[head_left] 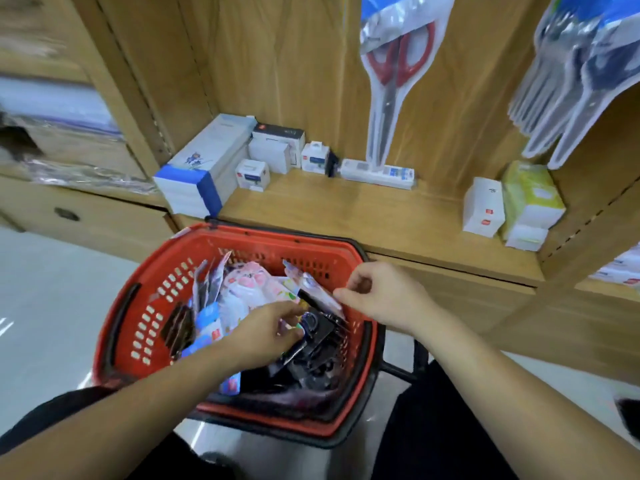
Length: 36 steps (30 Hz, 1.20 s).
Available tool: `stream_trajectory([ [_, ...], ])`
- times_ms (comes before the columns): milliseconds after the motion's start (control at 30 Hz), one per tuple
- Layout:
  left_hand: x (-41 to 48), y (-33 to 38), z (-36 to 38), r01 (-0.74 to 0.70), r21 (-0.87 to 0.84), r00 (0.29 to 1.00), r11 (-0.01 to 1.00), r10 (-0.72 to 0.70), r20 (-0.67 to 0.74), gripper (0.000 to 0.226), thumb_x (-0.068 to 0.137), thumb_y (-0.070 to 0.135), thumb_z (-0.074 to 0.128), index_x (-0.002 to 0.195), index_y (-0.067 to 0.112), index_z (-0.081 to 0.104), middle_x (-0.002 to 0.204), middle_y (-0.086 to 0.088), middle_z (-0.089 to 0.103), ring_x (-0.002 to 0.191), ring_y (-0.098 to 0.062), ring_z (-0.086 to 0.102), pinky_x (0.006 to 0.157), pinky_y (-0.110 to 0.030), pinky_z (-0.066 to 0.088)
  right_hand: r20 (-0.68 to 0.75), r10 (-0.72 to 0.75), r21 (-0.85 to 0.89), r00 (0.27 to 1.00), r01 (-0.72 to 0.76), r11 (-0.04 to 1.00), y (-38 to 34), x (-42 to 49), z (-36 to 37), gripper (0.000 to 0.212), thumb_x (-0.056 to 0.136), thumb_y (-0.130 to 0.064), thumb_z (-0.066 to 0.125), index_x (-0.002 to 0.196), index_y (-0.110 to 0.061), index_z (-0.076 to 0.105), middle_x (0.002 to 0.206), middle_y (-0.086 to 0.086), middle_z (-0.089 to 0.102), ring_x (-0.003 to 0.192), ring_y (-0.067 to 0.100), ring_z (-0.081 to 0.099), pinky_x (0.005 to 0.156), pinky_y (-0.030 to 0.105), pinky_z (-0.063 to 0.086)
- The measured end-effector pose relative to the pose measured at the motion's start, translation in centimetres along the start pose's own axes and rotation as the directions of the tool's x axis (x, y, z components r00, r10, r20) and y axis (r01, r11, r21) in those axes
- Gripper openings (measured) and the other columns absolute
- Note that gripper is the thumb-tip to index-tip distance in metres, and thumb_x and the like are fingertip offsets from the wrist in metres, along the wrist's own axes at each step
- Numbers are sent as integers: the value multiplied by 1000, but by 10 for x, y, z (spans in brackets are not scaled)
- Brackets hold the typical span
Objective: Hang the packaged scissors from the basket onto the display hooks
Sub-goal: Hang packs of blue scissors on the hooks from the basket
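The left hand (273,336) reaches down into the red basket (114,306). Its fingers are curled over the dark packets (318,344) lying just under it. Whether it really grips one I cannot tell, because the picture is blurred there. The right hand (379,296) is just beside it, above the basket's right rim. Its thumb and forefinger pinch the edge of a clear packet (317,289), which stands tilted to the left of this hand. Well above the right hand, one pack of red-handled scissors (394,77) hangs on the wooden back wall (277,64). Further right hangs a thick bunch of packs (568,84). Small white boxes (273,150) stand on the shelf (346,209) beyond both hands.
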<state>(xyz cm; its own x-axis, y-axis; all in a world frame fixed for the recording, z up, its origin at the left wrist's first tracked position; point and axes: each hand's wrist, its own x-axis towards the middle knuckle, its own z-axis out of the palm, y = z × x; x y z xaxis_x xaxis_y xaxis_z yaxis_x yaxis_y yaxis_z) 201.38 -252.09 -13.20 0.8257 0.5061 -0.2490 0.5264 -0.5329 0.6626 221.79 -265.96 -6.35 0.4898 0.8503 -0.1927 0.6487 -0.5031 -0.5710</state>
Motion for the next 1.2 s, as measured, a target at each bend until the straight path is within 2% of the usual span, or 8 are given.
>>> stream_trajectory([
  [167, -14, -60, 2, 99, 40, 993, 994, -101, 61, 44, 99, 22, 68, 141, 15, 60, 122, -2, 64, 97, -19, 67, 84, -23, 49, 238, -25, 62, 971, 11, 998, -28, 30, 51, 30, 92, -50, 76, 83, -22, 72, 75, -4, 66, 69, 16, 61, 67, 37, 50],
  [333, 19, -78, -28, 76, -13, 996, 997, -77, -47, 32, 101, 21, 66, 133, 17, 67, 109, 6, 69, 81, -10, 64, 79, -25, 52, 377, 1, -17, 926, 6, 1000, -43, 71, 78, 25, 93, -48, 75, 93, -23, 72, 88, -7, 68, 80, 13, 64, 70, 30, 50],
  [533, 37, -129, -58, 242, 154, 965, 958, -221, -141, 30, 95, 27, 72, 121, 12, 70, 122, -6, 66, 103, -26, 65, 88, -39, 56, 212, 50, -8, 976, -50, 999, -20, 116, 99, 24, 89, -48, 78, 93, -30, 62, 100, -4, 70, 94, 21, 69, 88, 42, 58],
  [667, 41, -143, -70, 250, 24, 868, 968, -213, -448, 25, 93, 27, 76, 114, 14, 70, 110, -1, 54, 92, -26, 62, 76, -34, 49, 147, -17, -19, 989, 20, 1000, -18, 118, 118, 28, 92, -47, 75, 112, -29, 68, 111, -5, 66, 101, 19, 66, 89, 42, 56],
  [800, 46, -167, -75, 434, -43, 797, 900, -405, -448, 77, 84, 49, 82, 146, 18, 48, 137, -9, 44, 122, -32, 55, 103, -42, 50, 69, -125, -60, 990, 129, 990, -34, 120, 122, 15, 94, -47, 71, 98, -33, 66, 90, -8, 60, 84, 17, 61, 75, 42, 55],
  [967, 50, -169, -69, 432, -123, 691, 894, -415, -592, 98, 67, 57, 92, 145, 20, 44, 142, -10, 38, 130, -32, 45, 110, -45, 43, 145, -121, 45, 982, 115, 992, -36, 114, 125, 16, 95, -46, 71, 88, -32, 73, 79, -8, 71, 72, 18, 68, 72, 50, 59],
  [1033, 52, -177, -67, 502, -173, 683, 848, -511, -522, 110, 63, 62, 92, 150, 24, 38, 145, -10, 41, 132, -32, 48, 110, -48, 47, 147, -131, 53, 980, 124, 991, -33, 114, 124, 15, 94, -46, 72, 88, -32, 74, 82, -9, 73, 73, 16, 69, 74, 50, 59],
  [1200, 52, -196, -56, 580, -7, 768, 815, -549, -329, 52, 89, 66, 66, 119, 23, 59, 103, -1, 72, 91, -25, 68, 76, -39, 59, 138, -138, 98, 981, 125, 987, -35, 112, 124, 10, 94, -41, 73, 89, -33, 74, 83, -10, 75, 74, 13, 71, 75, 47, 60],
])
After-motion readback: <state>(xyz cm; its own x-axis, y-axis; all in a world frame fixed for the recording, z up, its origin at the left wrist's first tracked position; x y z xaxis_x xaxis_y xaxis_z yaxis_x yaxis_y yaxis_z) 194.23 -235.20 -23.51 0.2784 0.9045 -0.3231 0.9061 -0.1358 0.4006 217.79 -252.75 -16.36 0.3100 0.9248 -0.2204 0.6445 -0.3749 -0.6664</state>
